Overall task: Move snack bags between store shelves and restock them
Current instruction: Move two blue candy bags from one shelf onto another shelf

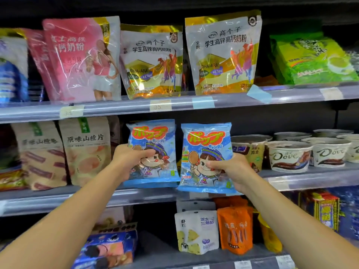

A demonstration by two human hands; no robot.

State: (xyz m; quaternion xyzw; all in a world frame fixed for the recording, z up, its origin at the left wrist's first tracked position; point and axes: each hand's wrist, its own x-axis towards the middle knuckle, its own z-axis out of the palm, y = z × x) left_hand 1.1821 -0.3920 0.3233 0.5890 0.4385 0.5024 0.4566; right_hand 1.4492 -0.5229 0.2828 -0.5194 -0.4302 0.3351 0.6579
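Note:
Two light-blue candy bags with a cartoon sailor child stand at the middle shelf (145,197). My left hand (130,160) grips the left blue bag (155,136) by its left side; that bag rests upright on the shelf. My right hand (233,171) holds the right blue bag (206,144) by its lower right part, and its bottom edge hangs slightly in front of the shelf lip. The two bags sit side by side, almost touching.
Beige hawthorn snack bags (87,150) stand left of the blue bags, Dove cups (289,156) to the right. Large milk powder pouches (223,53) fill the upper shelf (194,103). Below are a white cheese bag (196,232), an orange pouch (236,230) and cookie boxes (108,247).

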